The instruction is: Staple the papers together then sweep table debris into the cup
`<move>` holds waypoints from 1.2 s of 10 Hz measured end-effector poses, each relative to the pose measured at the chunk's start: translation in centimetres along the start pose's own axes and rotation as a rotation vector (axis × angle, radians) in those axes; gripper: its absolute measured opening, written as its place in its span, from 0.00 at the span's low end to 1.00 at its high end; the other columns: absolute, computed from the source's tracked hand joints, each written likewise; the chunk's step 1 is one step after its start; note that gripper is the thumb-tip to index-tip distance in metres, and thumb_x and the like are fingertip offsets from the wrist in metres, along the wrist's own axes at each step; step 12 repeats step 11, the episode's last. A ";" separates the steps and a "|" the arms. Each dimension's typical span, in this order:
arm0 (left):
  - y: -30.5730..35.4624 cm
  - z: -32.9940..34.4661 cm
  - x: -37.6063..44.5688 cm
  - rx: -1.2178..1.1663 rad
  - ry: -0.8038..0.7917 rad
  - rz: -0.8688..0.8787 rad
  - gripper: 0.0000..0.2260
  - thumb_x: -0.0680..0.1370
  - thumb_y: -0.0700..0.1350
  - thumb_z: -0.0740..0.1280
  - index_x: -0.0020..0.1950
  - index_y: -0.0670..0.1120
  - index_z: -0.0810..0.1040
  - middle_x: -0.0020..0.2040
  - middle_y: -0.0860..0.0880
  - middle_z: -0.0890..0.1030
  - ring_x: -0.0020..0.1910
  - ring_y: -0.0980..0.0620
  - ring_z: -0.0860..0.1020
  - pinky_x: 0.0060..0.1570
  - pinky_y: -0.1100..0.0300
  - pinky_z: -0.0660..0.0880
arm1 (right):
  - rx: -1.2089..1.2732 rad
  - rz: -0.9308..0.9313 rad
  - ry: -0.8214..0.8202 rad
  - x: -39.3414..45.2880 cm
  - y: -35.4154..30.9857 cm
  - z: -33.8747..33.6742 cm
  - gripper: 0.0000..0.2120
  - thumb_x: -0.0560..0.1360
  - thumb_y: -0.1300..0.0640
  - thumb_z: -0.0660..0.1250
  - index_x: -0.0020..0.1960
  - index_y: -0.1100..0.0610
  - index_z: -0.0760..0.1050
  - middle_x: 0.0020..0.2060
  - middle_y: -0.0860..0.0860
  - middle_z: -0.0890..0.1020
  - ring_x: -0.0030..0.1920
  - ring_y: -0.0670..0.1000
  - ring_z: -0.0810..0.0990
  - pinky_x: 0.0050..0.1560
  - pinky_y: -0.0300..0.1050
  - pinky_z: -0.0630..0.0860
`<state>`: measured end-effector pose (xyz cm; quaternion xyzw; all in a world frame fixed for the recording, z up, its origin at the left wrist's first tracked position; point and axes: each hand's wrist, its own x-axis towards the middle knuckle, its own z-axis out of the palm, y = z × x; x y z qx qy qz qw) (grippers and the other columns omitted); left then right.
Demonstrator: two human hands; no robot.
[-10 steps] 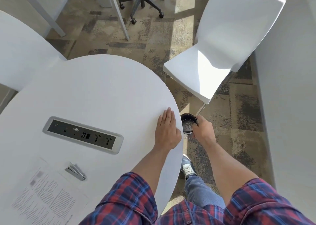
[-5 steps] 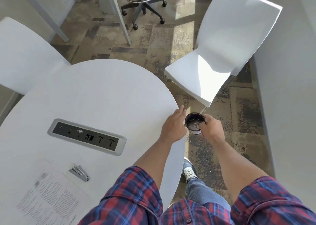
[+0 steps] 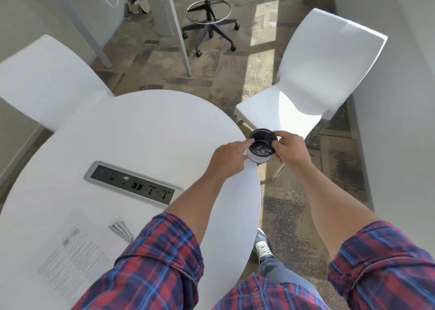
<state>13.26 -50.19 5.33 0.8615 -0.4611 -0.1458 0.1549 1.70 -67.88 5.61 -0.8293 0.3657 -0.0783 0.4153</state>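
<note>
The right hand (image 3: 290,151) is closed around the dark cup (image 3: 261,145), thumb on the rim, holding it right of centre in the frame just off the round white table's (image 3: 141,131) right edge, with pale scraps lying in its bottom. The left hand (image 3: 227,160) grips nothing, its forefinger stretched to touch the cup's near-left rim. At lower left the papers (image 3: 73,260) lie flat on the table with the stapler (image 3: 121,229) just beside their upper right corner.

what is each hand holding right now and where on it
The right hand grips the small dark round cup by its right rim and side. The left hand holds nothing; one finger touches the left rim.
</note>
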 end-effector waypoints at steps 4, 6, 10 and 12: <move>-7.4 -2.6 -6.1 -0.144 0.165 -0.354 0.09 0.81 0.43 0.68 0.60 0.49 0.82 0.51 0.47 0.86 0.51 0.42 0.82 0.50 0.49 0.79 | 0.036 -0.098 -0.237 -0.2 -7.7 9.6 0.10 0.80 0.61 0.64 0.55 0.58 0.84 0.29 0.56 0.84 0.25 0.51 0.81 0.28 0.44 0.79; -10.1 -3.2 -8.0 -0.162 0.196 -0.475 0.11 0.80 0.41 0.68 0.61 0.49 0.82 0.55 0.47 0.87 0.54 0.42 0.82 0.52 0.49 0.79 | -0.001 -0.120 -0.329 -0.3 -10.0 13.1 0.11 0.82 0.61 0.61 0.55 0.58 0.83 0.32 0.59 0.86 0.25 0.49 0.82 0.32 0.40 0.80; -11.7 -3.7 -7.5 -0.213 0.225 -0.535 0.14 0.81 0.41 0.66 0.66 0.52 0.80 0.55 0.46 0.86 0.56 0.42 0.82 0.53 0.50 0.79 | -0.034 -0.112 -0.324 1.3 -12.0 15.4 0.12 0.82 0.62 0.60 0.43 0.55 0.79 0.28 0.55 0.82 0.19 0.43 0.77 0.32 0.41 0.76; -12.1 -3.5 -7.1 -0.277 0.264 -0.516 0.17 0.79 0.39 0.66 0.66 0.53 0.75 0.57 0.50 0.84 0.58 0.46 0.81 0.53 0.49 0.79 | 0.006 -0.093 -0.294 2.0 -11.9 15.5 0.11 0.82 0.58 0.61 0.53 0.57 0.83 0.29 0.55 0.83 0.22 0.46 0.80 0.32 0.43 0.80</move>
